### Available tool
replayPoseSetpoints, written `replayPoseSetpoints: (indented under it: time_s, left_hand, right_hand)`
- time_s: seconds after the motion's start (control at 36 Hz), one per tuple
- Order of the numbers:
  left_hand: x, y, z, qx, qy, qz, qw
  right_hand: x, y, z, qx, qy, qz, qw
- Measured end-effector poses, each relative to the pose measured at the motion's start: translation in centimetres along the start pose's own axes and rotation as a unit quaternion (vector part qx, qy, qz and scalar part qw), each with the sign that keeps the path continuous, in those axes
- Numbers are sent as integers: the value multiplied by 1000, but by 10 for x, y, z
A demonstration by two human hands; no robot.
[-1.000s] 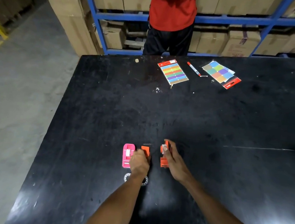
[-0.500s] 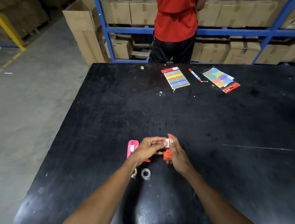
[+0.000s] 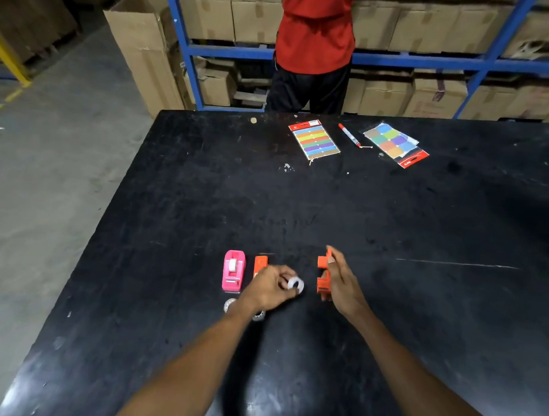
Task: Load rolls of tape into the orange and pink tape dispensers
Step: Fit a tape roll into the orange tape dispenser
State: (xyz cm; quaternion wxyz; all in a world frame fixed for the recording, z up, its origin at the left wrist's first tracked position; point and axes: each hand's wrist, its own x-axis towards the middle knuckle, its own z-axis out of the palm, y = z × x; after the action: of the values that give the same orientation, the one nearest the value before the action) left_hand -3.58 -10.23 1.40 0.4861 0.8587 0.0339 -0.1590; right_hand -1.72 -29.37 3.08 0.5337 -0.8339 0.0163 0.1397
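Note:
A pink tape dispenser with a white roll in it stands on the black table. Just right of it sits an orange dispenser, partly behind my left hand. That hand pinches a small clear tape roll at its fingertips. My right hand holds a second orange dispenser on its side, a short gap right of the roll. Two more tape rolls lie under my left wrist: one to its left and another half hidden.
At the table's far edge lie a pack of coloured label strips, a red marker and a pack of coloured squares. A person in a red shirt stands behind the table, in front of blue shelving with cardboard boxes.
My hands were together at the orange dispenser; now they are apart. The left hand has come away holding the tape roll, and the right hand has moved right with the dispenser.

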Motion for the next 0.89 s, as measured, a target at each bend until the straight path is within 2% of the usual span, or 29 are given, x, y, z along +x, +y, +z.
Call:
replayPoseSetpoints:
  time_s: [0.08,0.22,0.5,0.64,0.75,0.89]
  left_hand:
    - [-2,-7,17,160,-10,19,987]
    - [-3,-17,37,257,-28,-8,966]
    - [-2,-26,59,299,-42,-21,953]
    - [-2,-32,60,310,-39,5,950]
    - [-8,-37,49,300,-24,26,953]
    - [-27,-53,20,299,29,20,954]
  right_hand:
    - [2,6,-2,-3,-4,6,1000]
    - [3,9,-3,18,-5,19,1000]
    - [9,16,-2,27,-10,42,999]
    - [10,21,2,35,-20,51,998]
    - [9,24,9,49,-35,59,996]
    - [8,28,18,51,-50,65,995]
